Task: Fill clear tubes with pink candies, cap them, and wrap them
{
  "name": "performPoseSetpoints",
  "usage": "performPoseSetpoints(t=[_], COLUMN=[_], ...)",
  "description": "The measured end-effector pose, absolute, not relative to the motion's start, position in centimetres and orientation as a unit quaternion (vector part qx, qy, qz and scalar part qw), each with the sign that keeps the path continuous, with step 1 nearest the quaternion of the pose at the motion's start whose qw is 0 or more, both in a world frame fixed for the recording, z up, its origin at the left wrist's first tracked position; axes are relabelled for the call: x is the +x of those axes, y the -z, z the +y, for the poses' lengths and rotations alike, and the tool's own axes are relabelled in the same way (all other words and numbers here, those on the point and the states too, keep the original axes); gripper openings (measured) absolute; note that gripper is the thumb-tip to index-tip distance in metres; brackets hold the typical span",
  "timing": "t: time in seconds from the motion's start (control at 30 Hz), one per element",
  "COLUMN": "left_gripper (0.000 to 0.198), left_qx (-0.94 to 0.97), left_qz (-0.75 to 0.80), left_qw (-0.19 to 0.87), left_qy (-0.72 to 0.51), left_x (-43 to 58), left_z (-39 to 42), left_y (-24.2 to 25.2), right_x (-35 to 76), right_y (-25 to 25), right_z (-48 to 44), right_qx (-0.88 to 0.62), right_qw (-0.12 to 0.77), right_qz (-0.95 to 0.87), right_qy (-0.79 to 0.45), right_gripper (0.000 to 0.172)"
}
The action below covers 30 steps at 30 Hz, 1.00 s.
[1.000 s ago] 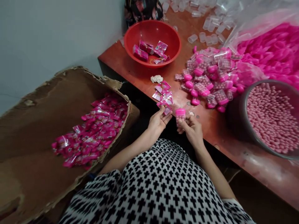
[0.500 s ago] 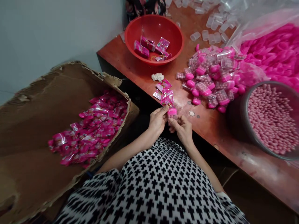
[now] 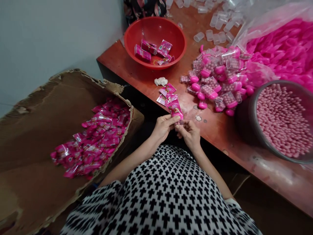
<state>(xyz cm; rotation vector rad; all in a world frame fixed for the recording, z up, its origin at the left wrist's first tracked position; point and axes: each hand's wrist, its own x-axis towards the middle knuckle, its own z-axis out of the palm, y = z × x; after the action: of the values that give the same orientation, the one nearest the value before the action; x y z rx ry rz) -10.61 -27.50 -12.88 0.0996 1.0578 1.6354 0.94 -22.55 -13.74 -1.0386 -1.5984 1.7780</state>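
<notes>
At the table's edge my left hand (image 3: pixel 162 128) is closed, its thumb pressing on a pink printed wrapper (image 3: pixel 177 111). My right hand (image 3: pixel 190 132) pinches the lower end of a small clear container with pink beads (image 3: pixel 179 122), which is mostly covered by fingers. Wrapper and container meet between the two hands; how far one sits inside the other I cannot tell. Just beyond lie several flat pink wrappers (image 3: pixel 167 89) and a crumpled white lump (image 3: pixel 160 81).
A red bowl (image 3: pixel 156 65) holds bundled wrappers. To the right are a heap of filled pink-capped containers (image 3: pixel 215 78), a dark bucket (image 3: pixel 254 114) of pink beads and a bag of pink caps (image 3: pixel 281 49). A torn cardboard box (image 3: pixel 31 140) with wrapped packets stands left.
The pink cap that showed between my hands is now behind the printed wrapper. My left thumb has shifted onto that wrapper. The view has turned slightly.
</notes>
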Motion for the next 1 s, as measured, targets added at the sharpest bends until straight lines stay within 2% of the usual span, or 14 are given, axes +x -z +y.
performPoseSetpoints(t=[0.2,0.4,0.57,0.67,0.83,1.0], left_gripper=[0.028,0.029,0.027,0.027,0.028,0.028], left_qx=[0.02,0.018,0.104,0.114,0.036,-0.002], left_qz=[0.414,0.461,0.479,0.47,0.484,0.465], left_qw=[0.593,0.545,0.576,0.607,0.557,0.554], left_qy=[-0.69,-0.7,-0.654,-0.63,-0.674,-0.691], left_x=[-11.5,-11.0,-11.6,-11.8,-10.9,-10.0], left_z=[-27.6,-27.5,-27.8,-27.9,-28.0,-28.1], left_y=[13.1,13.3,13.1,12.9,12.8,12.5], right_x=[0.7,0.8,0.8,0.7,0.8,1.0], right_y=[13.7,14.5,14.4,14.3,14.0,13.9], right_z=[-22.7,-23.2,-22.8,-22.8,-23.4,-23.9], right_qx=[-0.38,-0.382,-0.354,-0.364,-0.374,-0.379], right_qw=[0.247,0.265,0.239,0.255,0.282,0.309], right_qz=[-0.564,-0.591,-0.501,-0.486,-0.464,-0.462], right_qy=[-0.69,-0.659,-0.753,-0.753,-0.752,-0.74], right_gripper=[0.031,0.028,0.029,0.031,0.043,0.039])
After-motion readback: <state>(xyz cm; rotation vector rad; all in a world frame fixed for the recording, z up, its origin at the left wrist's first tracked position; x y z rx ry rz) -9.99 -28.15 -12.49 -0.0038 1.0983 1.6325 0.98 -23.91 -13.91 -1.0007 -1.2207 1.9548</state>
